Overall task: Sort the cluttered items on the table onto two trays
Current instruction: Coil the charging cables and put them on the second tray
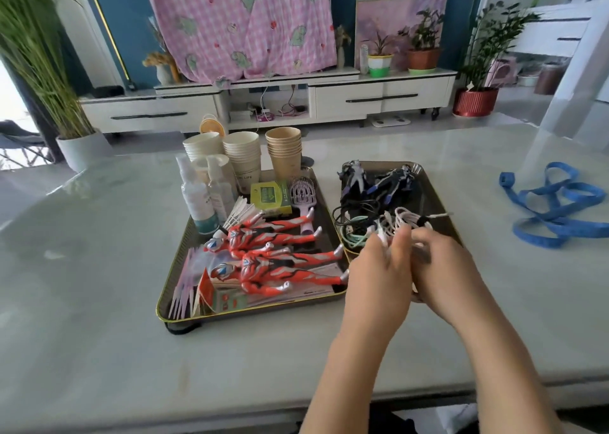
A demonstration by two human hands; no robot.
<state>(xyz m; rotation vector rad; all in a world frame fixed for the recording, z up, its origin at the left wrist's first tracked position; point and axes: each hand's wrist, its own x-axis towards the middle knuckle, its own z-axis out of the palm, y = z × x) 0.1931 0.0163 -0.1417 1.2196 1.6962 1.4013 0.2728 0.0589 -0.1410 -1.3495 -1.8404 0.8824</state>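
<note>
Head view: both hands meet over the near edge of the right tray point(441, 196). The left grip point(379, 269) pinches one end of the white cables point(405, 218) between thumb and fingertips. The right grip point(441, 269), touching it, has its fingers curled into the same loops, grasping them, though that part is blurred. The bundle lies just beyond both grips, inside the tray.

Just left of the bundle are a pale green cable point(354, 237) and a tangle of black cables point(349, 209). Farther from the grips, at the tray's back, lie two dark figures point(389, 183).

To the left of the left grip sits the left tray point(164, 288), edge to edge with the other one. It holds three red figures point(280, 262) nearest the grip. Beyond them are a green box point(268, 196), a purple brush point(301, 190), spray bottles point(197, 199) and stacks of paper cups point(244, 153).

Well to the right of the right grip, a blue strap point(553, 209) lies loose on the desk point(99, 334).
</note>
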